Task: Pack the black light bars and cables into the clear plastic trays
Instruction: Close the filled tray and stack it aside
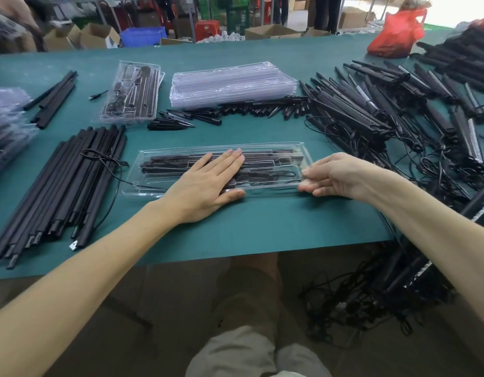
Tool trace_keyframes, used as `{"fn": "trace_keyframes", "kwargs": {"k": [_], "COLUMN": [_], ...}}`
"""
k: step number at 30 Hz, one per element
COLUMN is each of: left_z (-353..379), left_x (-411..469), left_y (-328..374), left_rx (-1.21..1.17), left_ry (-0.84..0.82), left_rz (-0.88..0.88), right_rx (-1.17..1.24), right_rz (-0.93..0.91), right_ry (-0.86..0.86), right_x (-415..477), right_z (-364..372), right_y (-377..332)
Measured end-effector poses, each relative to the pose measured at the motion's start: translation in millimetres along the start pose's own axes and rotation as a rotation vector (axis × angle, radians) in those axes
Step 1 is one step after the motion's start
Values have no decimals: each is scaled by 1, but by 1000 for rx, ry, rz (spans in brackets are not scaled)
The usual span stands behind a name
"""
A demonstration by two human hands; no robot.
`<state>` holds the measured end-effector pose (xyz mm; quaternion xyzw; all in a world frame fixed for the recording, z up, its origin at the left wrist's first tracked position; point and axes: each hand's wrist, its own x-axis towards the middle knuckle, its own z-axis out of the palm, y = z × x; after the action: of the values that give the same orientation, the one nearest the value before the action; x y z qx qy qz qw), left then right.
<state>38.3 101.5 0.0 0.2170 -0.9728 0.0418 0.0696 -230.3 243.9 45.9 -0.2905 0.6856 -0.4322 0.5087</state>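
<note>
"Where does the clear tray sit?"

"Lengthwise on the green desk, near its front edge and straight in front of the person. Black light bars lie in its long slots, and a coiled cable sits in the right part."

"And the hands?"

"They are apart, both on that tray. The left hand lies flat on its middle with the fingers straight, pressing down. The right hand has curled fingers and pinches the tray's right end."

"What lies around it?"

"To the left is a bundle of black tubes with a thin wire looped over them. Behind the tray is a scatter of black spikes. Farther back stands a stack of empty trays, and a filled tray lies just left of it. On the right a tangled heap of bars and cords spreads to the desk's edge and partly hangs over it. A red bag sits at the far right corner."
</note>
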Motion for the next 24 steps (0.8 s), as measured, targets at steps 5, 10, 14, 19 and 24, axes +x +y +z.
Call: {"fn": "trace_keyframes", "kwargs": {"k": [5,10,14,19,24], "left_z": [-1,-2,-3,-11,-26], "left_x": [0,1,1,0,-18], "left_y": [1,1,2,5,5], "left_rx": [-1,15,19,-50,9], "left_ry": [-14,-23,-12,10,276], "left_rz": [2,3,6,11,78], "right_rx": [-21,-65,-72,-57,-40], "right_rz": [6,-24,-41,-56,-70], "right_ry": [6,43,34,63,84], "right_x": [-2,-3,-2,0,3], "right_z": [2,5,4,4,2], "right_y": [-1,2,3,7,9]}}
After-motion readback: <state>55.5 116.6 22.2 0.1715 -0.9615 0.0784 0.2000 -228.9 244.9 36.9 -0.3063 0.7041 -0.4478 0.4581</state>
